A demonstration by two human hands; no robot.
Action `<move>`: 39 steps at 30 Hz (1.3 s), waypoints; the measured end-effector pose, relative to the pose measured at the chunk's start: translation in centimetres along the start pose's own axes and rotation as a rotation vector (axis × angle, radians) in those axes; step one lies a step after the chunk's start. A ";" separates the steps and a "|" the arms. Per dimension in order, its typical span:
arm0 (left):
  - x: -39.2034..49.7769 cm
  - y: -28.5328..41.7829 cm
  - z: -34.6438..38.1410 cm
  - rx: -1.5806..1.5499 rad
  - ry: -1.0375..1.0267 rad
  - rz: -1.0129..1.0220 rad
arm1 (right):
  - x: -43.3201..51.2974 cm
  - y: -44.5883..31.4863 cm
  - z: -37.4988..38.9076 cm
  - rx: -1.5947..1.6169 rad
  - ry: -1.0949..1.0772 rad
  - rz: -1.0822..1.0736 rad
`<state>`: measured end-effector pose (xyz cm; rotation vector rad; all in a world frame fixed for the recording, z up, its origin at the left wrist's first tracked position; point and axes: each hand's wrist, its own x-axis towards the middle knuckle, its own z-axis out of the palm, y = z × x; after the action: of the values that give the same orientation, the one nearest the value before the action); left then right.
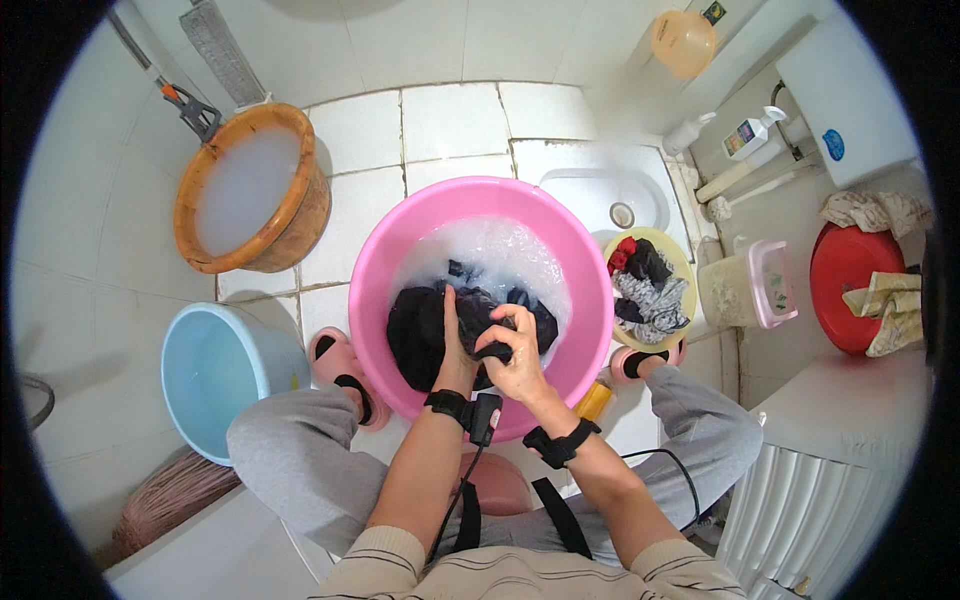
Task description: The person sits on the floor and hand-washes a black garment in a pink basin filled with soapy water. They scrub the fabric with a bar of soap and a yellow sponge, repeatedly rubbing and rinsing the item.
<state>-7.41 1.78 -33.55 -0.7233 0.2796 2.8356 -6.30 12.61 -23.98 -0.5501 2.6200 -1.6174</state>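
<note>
A large pink plastic basin [382, 247] stands on the floor between my feet, holding sudsy water [487, 240] and a bunched dark wet garment [420, 337]. My left hand [454, 345] presses against the cloth near the basin's middle, its thumb side upward and its fingers mostly hidden behind the fabric. Just right of it, my right hand [514, 356] has curled fingers around a fold of the same garment. Black straps circle both wrists, and the left one carries a small black box with a cable.
A brown bucket [304, 202] of cloudy water and a light blue bucket [217, 375] stand left. To the right are a yellow basin of clothes [690, 285], a squat toilet pan [555, 176], a waste bin [727, 292] and a radiator [795, 510]. A yellow bottle [594, 401] touches close by.
</note>
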 end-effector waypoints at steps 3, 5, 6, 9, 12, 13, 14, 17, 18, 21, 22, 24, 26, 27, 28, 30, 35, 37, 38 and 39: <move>-1.9 -1.6 1.2 0.191 -0.062 0.259 | -0.6 -0.4 1.2 -0.086 0.023 -0.089; -1.7 -2.5 1.4 0.059 -0.217 0.207 | 0.0 0.3 1.8 -0.080 0.012 -0.012; -0.8 -2.4 1.5 -0.120 -0.337 0.053 | 0.7 0.8 1.9 -0.072 0.022 0.080; 1.6 -3.2 1.0 0.044 0.298 0.018 | 3.6 2.5 1.5 -0.212 0.255 0.337; 3.2 -2.6 -0.2 -0.044 0.320 -0.088 | 4.0 3.6 2.2 -0.314 0.264 0.318; 3.5 -2.5 -0.3 -0.028 0.349 -0.048 | 3.9 4.0 2.5 -0.304 0.183 0.266; 3.4 -2.1 -0.6 0.132 0.376 0.019 | 3.4 4.4 3.0 -0.236 0.092 0.218; 2.8 -1.5 0.1 0.282 0.531 0.041 | 3.2 6.4 3.7 -0.205 0.049 0.216; 2.5 -1.2 0.5 0.321 0.564 -0.031 | 3.6 7.4 3.2 -0.302 0.057 0.287; 2.1 -0.1 2.1 0.700 0.427 -0.173 | 7.0 10.4 -0.1 -0.500 -0.025 0.582; 1.9 0.4 2.5 0.877 0.381 -0.187 | 8.3 11.0 -1.7 -0.338 0.002 0.602; 1.3 1.2 2.9 1.583 0.348 -0.007 | 9.3 10.7 -4.7 0.168 0.184 0.851; 0.9 1.6 3.2 1.920 0.260 0.193 | 9.4 8.4 -7.5 0.355 0.047 0.891; 0.9 1.6 3.3 2.069 0.201 0.298 | 9.1 6.8 -8.4 0.383 -0.004 0.896; 1.0 1.6 3.4 2.036 0.057 0.607 | 8.8 5.3 -8.9 0.435 0.010 0.894; 1.5 1.5 3.7 1.864 -0.197 0.676 | 8.6 3.1 -10.4 0.583 -0.077 0.922; 2.0 1.4 4.5 1.028 -0.133 0.208 | 10.2 3.3 -12.1 0.578 -0.142 0.771; 1.6 1.4 4.7 0.408 -0.131 0.175 | 10.0 3.7 -10.5 0.407 -0.004 0.576; 1.3 1.5 4.5 0.193 -0.067 0.095 | 9.5 3.6 -8.7 0.256 0.054 0.411; 1.0 1.2 4.4 -0.030 -0.077 0.011 | 8.8 3.2 -6.7 0.099 0.141 0.305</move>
<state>-10.55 1.76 -30.07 -0.6186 0.2299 2.8763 -16.82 17.06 -22.15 -0.0294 2.5398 -1.7261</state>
